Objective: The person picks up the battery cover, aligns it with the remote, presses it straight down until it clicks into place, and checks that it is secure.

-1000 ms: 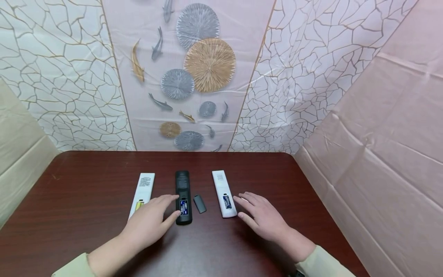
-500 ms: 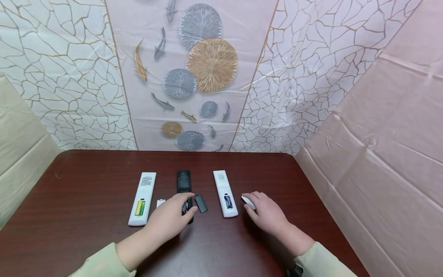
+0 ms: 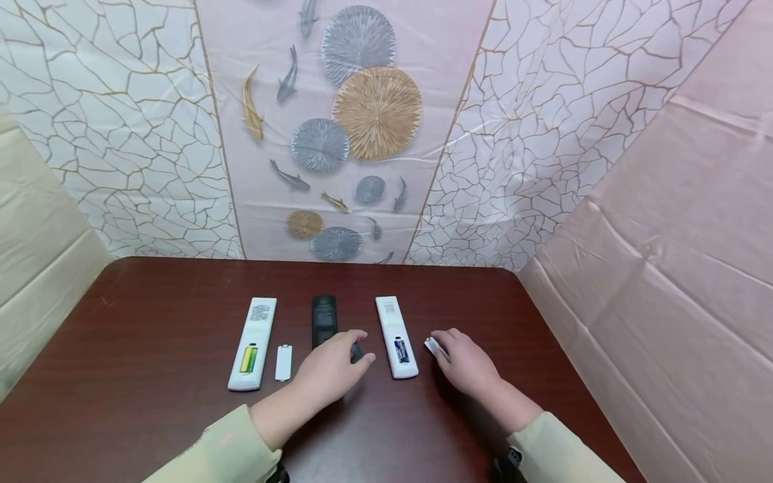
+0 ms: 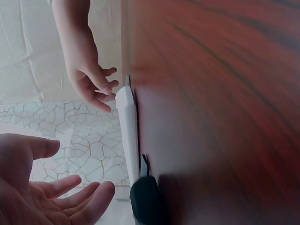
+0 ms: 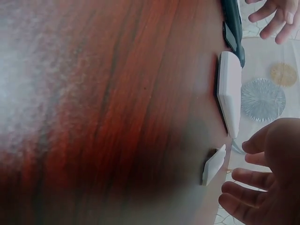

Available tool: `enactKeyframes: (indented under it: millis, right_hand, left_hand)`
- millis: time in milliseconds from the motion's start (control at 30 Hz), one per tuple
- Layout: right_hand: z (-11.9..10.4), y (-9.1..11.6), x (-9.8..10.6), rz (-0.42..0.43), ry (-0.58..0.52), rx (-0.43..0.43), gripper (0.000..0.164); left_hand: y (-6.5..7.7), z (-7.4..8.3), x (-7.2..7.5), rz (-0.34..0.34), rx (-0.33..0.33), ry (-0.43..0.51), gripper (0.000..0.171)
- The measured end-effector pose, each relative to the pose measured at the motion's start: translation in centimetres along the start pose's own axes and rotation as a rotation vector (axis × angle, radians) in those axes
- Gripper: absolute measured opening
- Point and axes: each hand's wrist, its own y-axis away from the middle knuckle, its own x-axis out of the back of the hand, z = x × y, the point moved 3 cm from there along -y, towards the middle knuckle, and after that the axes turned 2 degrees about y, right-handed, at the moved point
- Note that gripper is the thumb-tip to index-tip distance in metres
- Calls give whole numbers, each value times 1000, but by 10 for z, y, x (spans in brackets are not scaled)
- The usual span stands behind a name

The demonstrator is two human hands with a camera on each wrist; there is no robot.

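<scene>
My left hand [image 3: 329, 365] hovers with spread, relaxed fingers over the lower part of a black remote control [image 3: 324, 314], hiding its battery bay. Its fingertips overlap a dark battery cover [image 3: 356, 353] in the head view. In the left wrist view nothing is between these fingers. At the right, my right hand [image 3: 470, 363] is loosely bent above a small white battery cover [image 3: 431, 345]. The right wrist view shows this cover [image 5: 214, 168] lying on the table, apart from the fingers. Between the hands lies a white remote control [image 3: 394, 329], back up, with blue batteries [image 3: 401, 350] exposed.
Another white remote control [image 3: 258, 329] lies at the left, its yellow-green batteries [image 3: 248, 359] exposed. Beside it is a second white battery cover [image 3: 283, 363]. All rest on a dark red-brown table [image 3: 151, 376], with patterned cloth [image 3: 380, 114] hanging behind its far edge.
My left hand has moved right, from between the left white remote and the black one to over the dark cover, uncovering the left white cover. The right hand has shifted slightly, exposing its cover.
</scene>
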Motion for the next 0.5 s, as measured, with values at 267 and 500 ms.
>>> enactKeyframes:
  millis: [267, 500]
  right_hand:
    - [3, -8, -1, -6, 19, -10, 34]
    - [2, -11, -7, -29, 6, -26, 34]
  left_hand:
    - [-15, 13, -14, -6, 10, 45, 49]
    - [-27, 23, -25, -30, 45, 75, 56]
